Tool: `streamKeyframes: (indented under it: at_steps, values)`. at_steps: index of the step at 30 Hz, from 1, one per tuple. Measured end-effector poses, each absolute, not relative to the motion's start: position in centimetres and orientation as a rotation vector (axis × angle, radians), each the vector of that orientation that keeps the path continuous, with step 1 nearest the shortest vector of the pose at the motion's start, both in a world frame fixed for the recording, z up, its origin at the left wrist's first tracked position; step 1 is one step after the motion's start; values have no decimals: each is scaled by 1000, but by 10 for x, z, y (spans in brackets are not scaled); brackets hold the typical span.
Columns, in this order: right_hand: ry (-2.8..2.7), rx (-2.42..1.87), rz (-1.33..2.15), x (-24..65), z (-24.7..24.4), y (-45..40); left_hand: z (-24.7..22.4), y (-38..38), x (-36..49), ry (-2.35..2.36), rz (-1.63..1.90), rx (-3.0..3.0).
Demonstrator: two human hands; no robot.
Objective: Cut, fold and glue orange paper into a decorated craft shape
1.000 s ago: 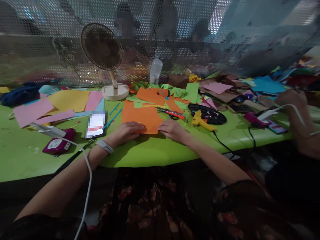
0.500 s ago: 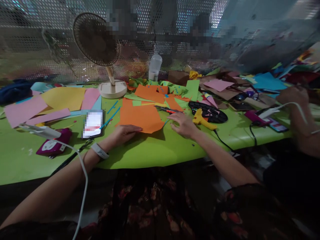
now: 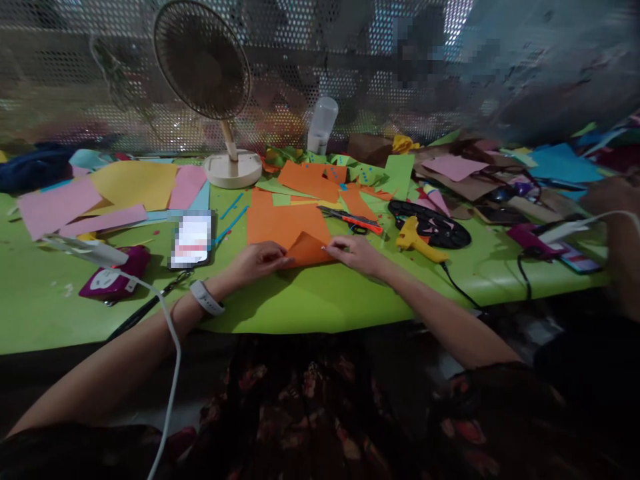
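Note:
A sheet of orange paper (image 3: 283, 223) lies on the green table cover, and its near edge is lifted and bent over. My left hand (image 3: 263, 260) pinches this edge on the left, a white band around the wrist. On the other side, the fingertips of my right hand (image 3: 353, 253) are pressed together on the right part of the same edge. Scissors with orange handles (image 3: 363, 222) rest just beyond my right hand. Thin blue paper strips (image 3: 233, 223) lie left of the sheet.
A white fan (image 3: 233, 170) and a clear bottle (image 3: 323, 123) stand behind. A phone (image 3: 191, 240) and a purple device (image 3: 117, 273) with a white cable are at left. A yellow glue gun (image 3: 420, 241) and black tray (image 3: 450, 230) are at right, near another person's arm (image 3: 623, 253).
My right hand has moved from beside the scissors to the sheet's near edge and closed there. The near edge is now bent up. The whole view has shifted slightly.

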State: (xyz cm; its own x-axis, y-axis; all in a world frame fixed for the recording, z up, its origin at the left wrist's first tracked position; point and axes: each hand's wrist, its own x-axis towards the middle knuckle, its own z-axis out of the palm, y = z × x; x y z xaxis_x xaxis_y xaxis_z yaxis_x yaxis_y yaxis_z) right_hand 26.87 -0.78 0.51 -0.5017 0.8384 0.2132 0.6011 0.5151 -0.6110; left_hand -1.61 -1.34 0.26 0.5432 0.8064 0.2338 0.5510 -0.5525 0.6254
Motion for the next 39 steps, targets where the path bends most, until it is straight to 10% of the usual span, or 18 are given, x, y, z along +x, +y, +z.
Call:
streamKeyframes:
  at_steps: [13, 39]
  values:
    - [-2404, -1200, -6, 250, -5, -24, 9, 8, 0, 1438, 364, 2374]
    - [-2623, -1013, 120, 246, -16, -43, 8, 9, 4, 1576, 298, 2607]
